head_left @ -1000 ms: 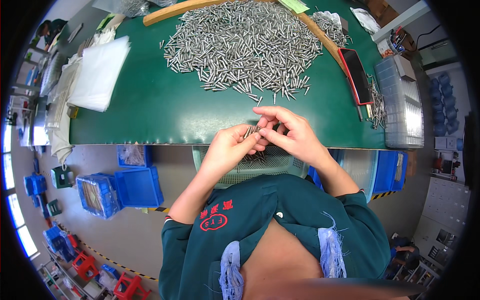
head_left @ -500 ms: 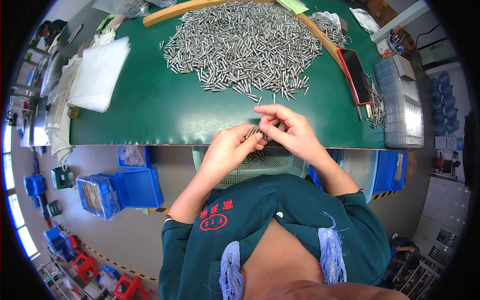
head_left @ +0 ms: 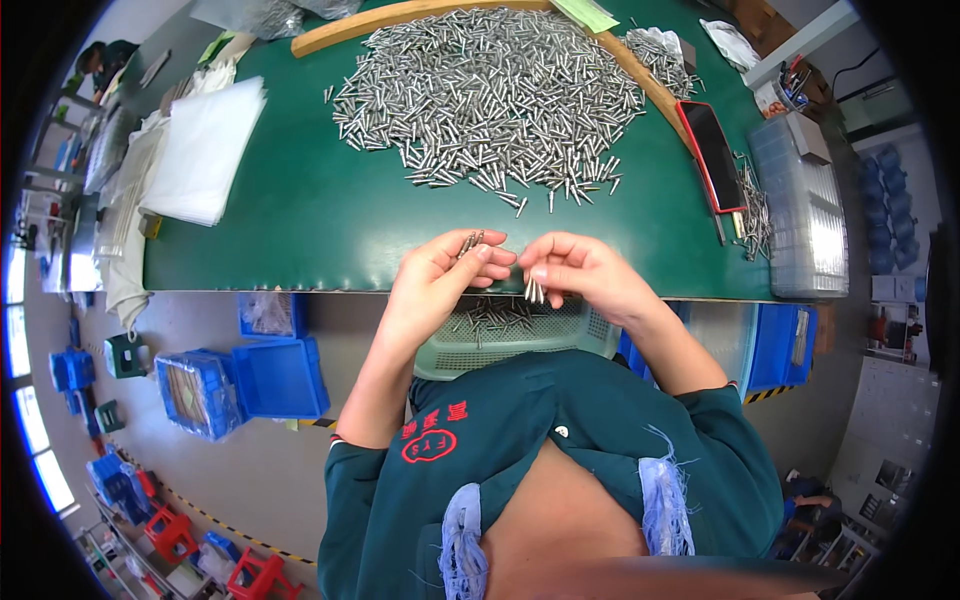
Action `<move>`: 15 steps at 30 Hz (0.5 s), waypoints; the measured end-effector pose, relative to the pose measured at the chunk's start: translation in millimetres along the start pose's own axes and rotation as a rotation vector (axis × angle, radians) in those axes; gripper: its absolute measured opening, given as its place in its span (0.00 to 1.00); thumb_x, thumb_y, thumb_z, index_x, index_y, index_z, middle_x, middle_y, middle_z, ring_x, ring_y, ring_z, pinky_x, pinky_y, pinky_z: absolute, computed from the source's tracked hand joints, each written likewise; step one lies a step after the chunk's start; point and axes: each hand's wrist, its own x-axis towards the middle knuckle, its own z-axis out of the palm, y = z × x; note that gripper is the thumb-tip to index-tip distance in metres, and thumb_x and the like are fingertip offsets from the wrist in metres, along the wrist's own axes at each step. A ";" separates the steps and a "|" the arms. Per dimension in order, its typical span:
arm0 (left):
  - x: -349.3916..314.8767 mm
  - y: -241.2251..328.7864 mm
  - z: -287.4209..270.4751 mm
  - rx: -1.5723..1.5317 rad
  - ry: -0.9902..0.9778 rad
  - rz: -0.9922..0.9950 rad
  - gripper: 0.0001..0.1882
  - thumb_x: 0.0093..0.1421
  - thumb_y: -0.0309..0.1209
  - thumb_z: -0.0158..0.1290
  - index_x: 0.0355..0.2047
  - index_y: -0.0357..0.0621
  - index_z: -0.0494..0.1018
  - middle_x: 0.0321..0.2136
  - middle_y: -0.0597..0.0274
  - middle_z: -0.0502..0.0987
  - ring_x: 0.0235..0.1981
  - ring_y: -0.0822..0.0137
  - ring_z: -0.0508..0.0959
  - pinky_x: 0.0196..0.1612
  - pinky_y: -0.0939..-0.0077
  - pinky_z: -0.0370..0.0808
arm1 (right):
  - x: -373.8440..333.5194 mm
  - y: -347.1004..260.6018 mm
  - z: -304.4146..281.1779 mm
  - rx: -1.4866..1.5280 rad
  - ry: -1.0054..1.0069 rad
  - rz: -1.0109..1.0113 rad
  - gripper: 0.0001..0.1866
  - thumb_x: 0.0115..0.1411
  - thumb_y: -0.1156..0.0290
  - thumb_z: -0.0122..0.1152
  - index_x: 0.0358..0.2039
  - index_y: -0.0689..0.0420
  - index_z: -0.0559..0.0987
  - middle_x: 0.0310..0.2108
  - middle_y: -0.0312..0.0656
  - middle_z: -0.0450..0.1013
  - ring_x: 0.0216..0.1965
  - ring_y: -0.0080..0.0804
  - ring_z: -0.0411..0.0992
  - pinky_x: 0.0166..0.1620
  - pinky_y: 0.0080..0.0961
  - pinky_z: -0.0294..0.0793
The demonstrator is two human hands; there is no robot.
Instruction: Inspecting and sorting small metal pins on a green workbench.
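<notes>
My left hand (head_left: 440, 275) is closed around a few small metal pins (head_left: 471, 243), whose ends poke out between thumb and fingers. Close beside it, my right hand (head_left: 580, 272) pinches several silver tapered pins (head_left: 534, 291), pointing down below the fingertips. Both hands hover near the front edge of the green table (head_left: 290, 235), fingertips nearly meeting. Below them, a pale green plastic basket (head_left: 470, 358) holds more loose metal pins (head_left: 492, 318). A large heap of the same silver pins (head_left: 490, 100) covers the table beyond my hands.
Wooden strips (head_left: 390, 14) border the heap at the back and right. A red-cased phone (head_left: 711, 155) leans at right, near clear plastic boxes (head_left: 800, 215). White plastic bags (head_left: 205, 150) lie at left. Blue bins (head_left: 280, 375) stand beneath the table; a person (head_left: 105, 62) is far off at upper left.
My hands have drawn slightly apart. The right hand has turned downward, showing pins in its fingertips, and the left has moved a little left and up. More of the basket's pins show.
</notes>
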 end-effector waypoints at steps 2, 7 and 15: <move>0.0 0.7 0.7 0.000 -0.015 -0.002 0.15 0.68 0.29 0.43 0.49 0.31 0.70 0.40 0.52 0.79 0.38 0.69 0.80 0.42 0.78 0.76 | -5.5 -2.6 2.7 -0.217 -0.023 -0.023 0.08 0.62 0.71 0.57 0.40 0.59 0.77 0.32 0.31 0.73 0.30 0.12 0.67 0.29 0.11 0.65; -0.3 -2.7 1.1 -0.057 -0.079 -0.043 0.15 0.68 0.29 0.43 0.49 0.31 0.70 0.39 0.53 0.79 0.38 0.68 0.80 0.42 0.77 0.76 | 1.8 -9.8 4.2 -0.435 0.158 -0.208 0.07 0.62 0.71 0.58 0.38 0.59 0.78 0.31 0.30 0.71 0.28 0.11 0.63 0.30 0.13 0.62; 2.9 -2.5 9.3 -0.051 -0.147 -0.089 0.14 0.68 0.31 0.44 0.46 0.32 0.72 0.36 0.54 0.80 0.37 0.69 0.81 0.41 0.79 0.77 | 15.1 -17.9 14.7 -0.749 0.212 -0.454 0.07 0.59 0.73 0.60 0.38 0.59 0.80 0.30 0.32 0.69 0.29 0.17 0.65 0.32 0.15 0.65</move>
